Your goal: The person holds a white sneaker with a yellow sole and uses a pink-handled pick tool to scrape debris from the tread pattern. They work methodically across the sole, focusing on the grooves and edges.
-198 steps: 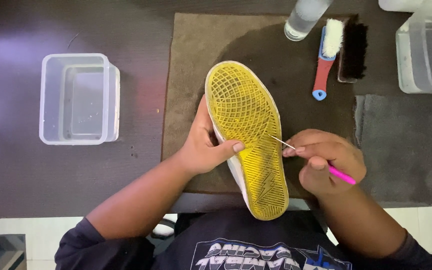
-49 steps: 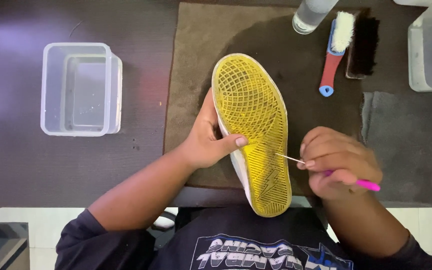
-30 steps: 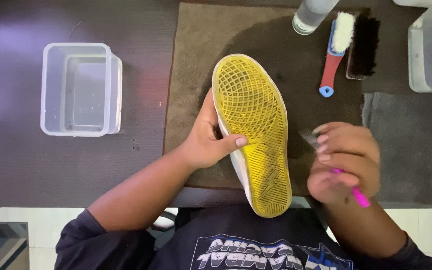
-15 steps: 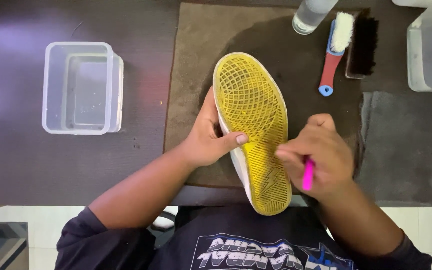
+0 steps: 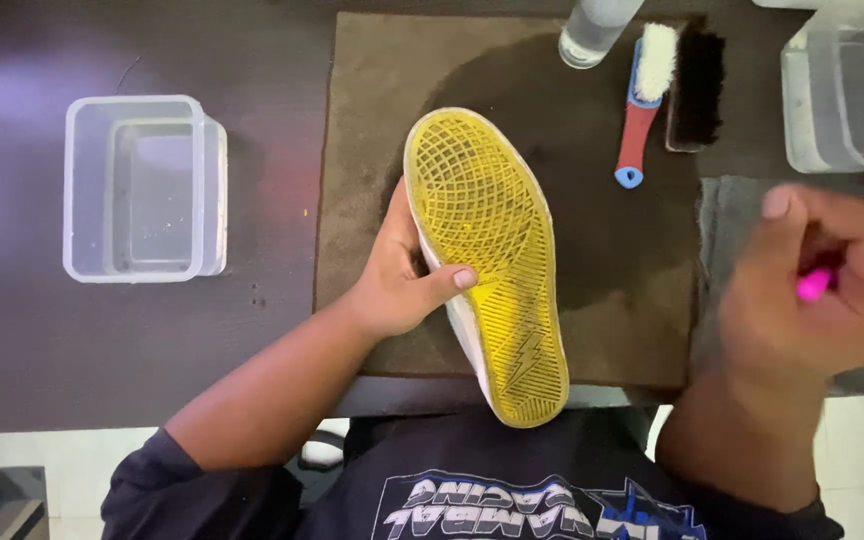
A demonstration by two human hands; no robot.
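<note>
Head view: left hand [image 5: 397, 285] fingers clamp upturned yellow-soled white sneaker [image 5: 487, 260]; right hand [image 5: 817, 280], blurred, fist closed round pink-handled pick [image 5: 812, 285], well clear. Best keep thumb bracing sole.

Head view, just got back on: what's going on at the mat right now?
The left hand holds a shoe sole-up over the brown mat, thumb pressed on the yellow sole. The right hand is lifted off to the right, blurred, gripping a pink-handled tool, clear of the shoe. A red-handled brush lies on the mat; a clear tub sits left.
</note>
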